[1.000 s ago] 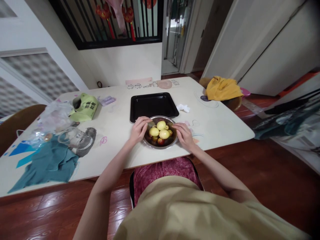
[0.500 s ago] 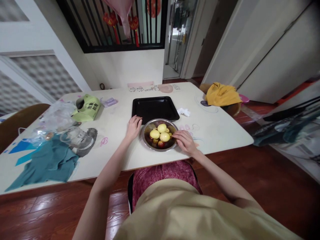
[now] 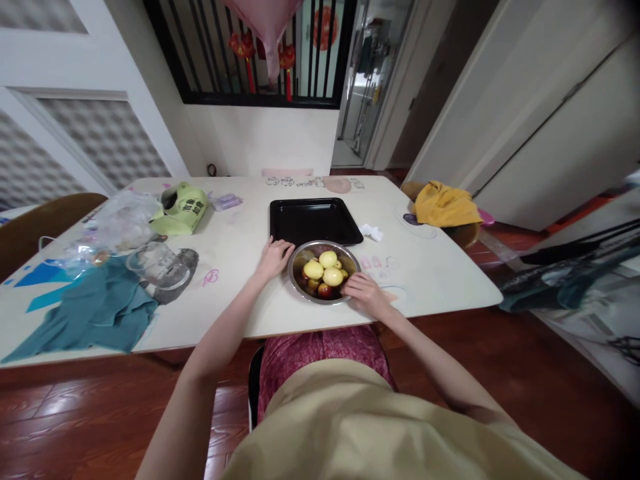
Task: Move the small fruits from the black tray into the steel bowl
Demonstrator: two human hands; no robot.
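A round metal bowl [image 3: 295, 285] stands near the table's front edge. Large smooth pale-yellow fruits [image 3: 333, 277] lie on top of smaller reddish-brown ones [image 3: 325, 291] inside it; their exact kind I cannot make out. At the bowl's left rim is my left hand [image 3: 274, 259], fingers stretched out beside the near left corner of a black baking tray [image 3: 315, 219]. My right hand [image 3: 367, 293] has its fingers bent over the right rim, gripping the bowl; the thumb is hidden. Behind the bowl, the tray lies flat, its near edge partly covered by the bowl.
On the left are a green visor [image 3: 185, 208], clear plastic bags [image 3: 125, 217], a transparent plastic container [image 3: 159, 267] and a teal cloth [image 3: 107, 307]. A crumpled white tissue [image 3: 371, 232] lies right of the tray. A yellow cloth [image 3: 445, 203] hangs over a chair at right.
My left hand has shifted from the tray's near corner toward the bowl's left rim. My right fingers have moved slightly down along the right rim. The whole view has shifted a little.
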